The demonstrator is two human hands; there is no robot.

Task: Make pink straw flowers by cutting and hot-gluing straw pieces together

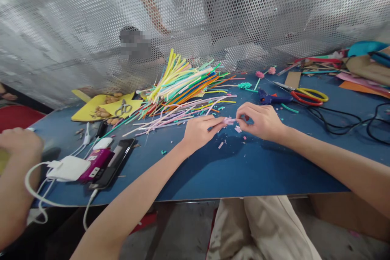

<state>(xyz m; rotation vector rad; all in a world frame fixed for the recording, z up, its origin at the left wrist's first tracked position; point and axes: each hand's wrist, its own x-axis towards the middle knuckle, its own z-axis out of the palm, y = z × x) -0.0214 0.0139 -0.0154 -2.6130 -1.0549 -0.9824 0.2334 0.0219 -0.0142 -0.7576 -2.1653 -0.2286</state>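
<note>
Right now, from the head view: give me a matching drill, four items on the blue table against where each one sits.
Items:
1. glue gun
2. phone
3. small scissors
4. pink piece

Places:
A. on the yellow foam sheet
B. pinched between the left hand and right hand
C. near the left table edge, beside a white charger
D. just left of the red and yellow scissors

Pairs: 1-D, 2-C, 3-A, 4-B
</note>
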